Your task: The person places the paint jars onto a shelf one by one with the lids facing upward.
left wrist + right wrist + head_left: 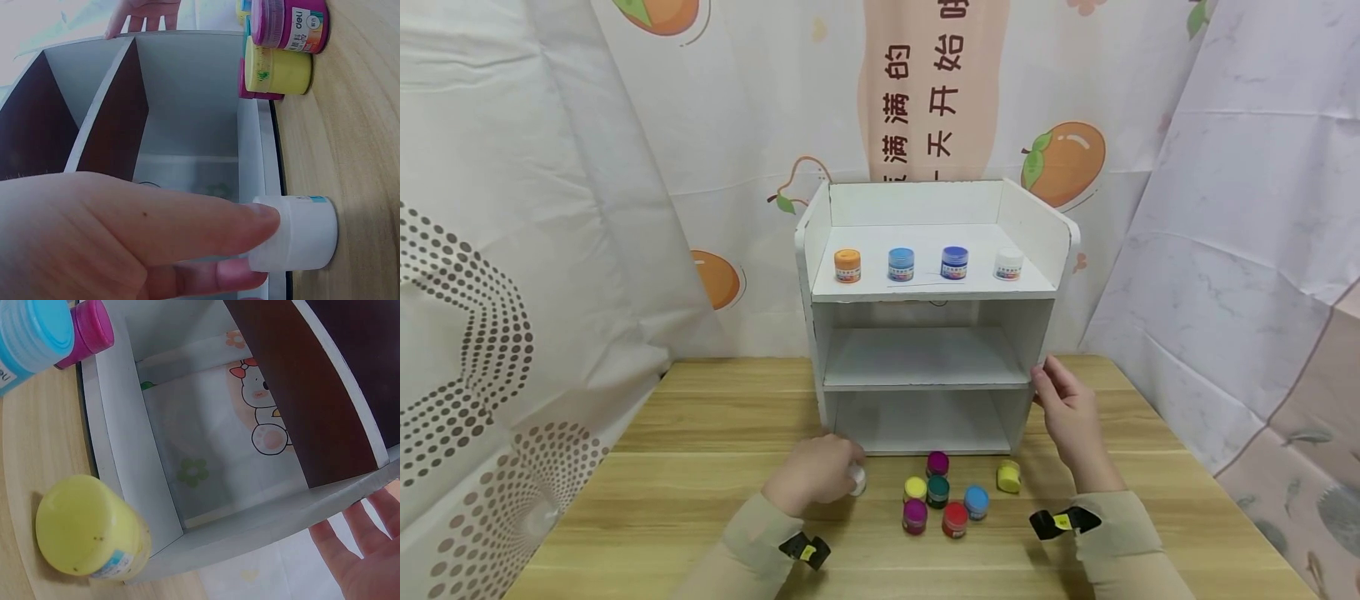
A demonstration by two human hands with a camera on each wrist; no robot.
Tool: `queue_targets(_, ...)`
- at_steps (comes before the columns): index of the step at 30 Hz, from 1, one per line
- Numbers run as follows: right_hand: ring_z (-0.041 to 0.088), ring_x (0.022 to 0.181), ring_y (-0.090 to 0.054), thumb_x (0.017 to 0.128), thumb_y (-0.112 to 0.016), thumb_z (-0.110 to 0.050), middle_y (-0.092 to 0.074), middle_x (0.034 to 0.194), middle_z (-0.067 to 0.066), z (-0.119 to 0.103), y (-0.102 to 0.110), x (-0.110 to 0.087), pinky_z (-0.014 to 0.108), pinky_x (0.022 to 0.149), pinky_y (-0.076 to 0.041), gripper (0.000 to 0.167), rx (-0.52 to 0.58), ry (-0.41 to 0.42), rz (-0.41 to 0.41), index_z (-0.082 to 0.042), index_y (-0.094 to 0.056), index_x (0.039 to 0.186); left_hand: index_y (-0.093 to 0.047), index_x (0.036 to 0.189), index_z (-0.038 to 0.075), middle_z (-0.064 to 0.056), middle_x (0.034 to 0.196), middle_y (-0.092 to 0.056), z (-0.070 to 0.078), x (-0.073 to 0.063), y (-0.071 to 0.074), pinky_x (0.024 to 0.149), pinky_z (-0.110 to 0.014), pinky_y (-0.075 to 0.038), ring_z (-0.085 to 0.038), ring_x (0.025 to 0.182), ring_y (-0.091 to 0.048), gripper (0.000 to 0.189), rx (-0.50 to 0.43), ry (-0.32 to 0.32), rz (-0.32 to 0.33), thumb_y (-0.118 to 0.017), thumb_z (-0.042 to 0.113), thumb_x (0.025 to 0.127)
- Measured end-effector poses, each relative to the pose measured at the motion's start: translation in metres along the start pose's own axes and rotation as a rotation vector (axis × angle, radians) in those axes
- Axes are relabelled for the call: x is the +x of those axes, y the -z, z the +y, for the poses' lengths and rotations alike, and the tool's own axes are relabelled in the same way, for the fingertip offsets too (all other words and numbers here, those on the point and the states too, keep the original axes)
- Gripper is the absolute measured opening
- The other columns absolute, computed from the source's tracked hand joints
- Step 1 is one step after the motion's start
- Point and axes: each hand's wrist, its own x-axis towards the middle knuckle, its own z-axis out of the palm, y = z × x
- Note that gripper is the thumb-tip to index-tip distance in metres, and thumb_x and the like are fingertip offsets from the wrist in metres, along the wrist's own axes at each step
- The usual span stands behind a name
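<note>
In the head view my left hand (818, 473) is at the lower left front corner of a white three-level shelf (932, 296). Its thumb and fingers pinch the lid of a white paint jar (303, 232), which stands upright on the table right by the shelf's bottom edge. My right hand (1070, 417) touches the shelf's right side panel, fairly straight fingers (365, 528) lying against the outer face. Below that hand, a yellow paint jar (1008, 477) sits near the shelf's front right corner.
On the wooden table (730, 417), several paint jars cluster before the shelf, including a red jar (955, 520) and a blue jar (976, 502). The top level carries a row of jars: orange (847, 266), light blue, dark blue and white. Printed curtains hang behind.
</note>
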Motion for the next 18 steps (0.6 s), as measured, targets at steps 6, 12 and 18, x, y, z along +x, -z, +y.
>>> queue_targets(6, 0.002, 0.111, -0.060, 0.107, -0.053, -0.021, -0.056, 0.139, 0.017, -0.0013, -0.0001, -0.0004, 0.019, 0.085, -0.054, 0.050, 0.002, -0.010, 0.000, 0.005, -0.044, 0.150, -0.077, 0.110, 0.016, 0.001, 0.102, -0.072, -0.0008, -0.0006, 0.0013, 0.071, -0.038, -0.053, -0.017, 0.086, -0.064, 0.028, -0.026, -0.020, -0.030, -0.075, 0.014, 0.082)
queue_targets(12, 0.001, 0.112, -0.061, 0.108, -0.053, -0.021, -0.058, 0.138, 0.012, 0.0006, 0.0002, 0.0004, 0.019, 0.084, -0.054, 0.049, -0.009, 0.005, -0.001, 0.003, -0.045, 0.150, -0.073, 0.097, 0.012, 0.000, 0.088, -0.068, -0.0007, -0.0008, 0.0019, 0.067, -0.040, -0.052, -0.020, 0.077, -0.063, 0.022, -0.034, 0.029, 0.007, -0.073, 0.032, 0.087)
queue_targets(18, 0.001, 0.111, -0.061, 0.107, -0.054, -0.021, -0.061, 0.133, 0.003, 0.0016, -0.0001, 0.0004, 0.019, 0.084, -0.054, 0.049, -0.003, 0.008, 0.005, 0.004, -0.045, 0.149, -0.056, 0.068, 0.019, 0.005, 0.065, -0.051, 0.0021, -0.0007, 0.0009, 0.053, -0.037, -0.043, -0.014, 0.060, -0.049, 0.035, 0.008, 0.101, 0.040, -0.073, 0.043, 0.088)
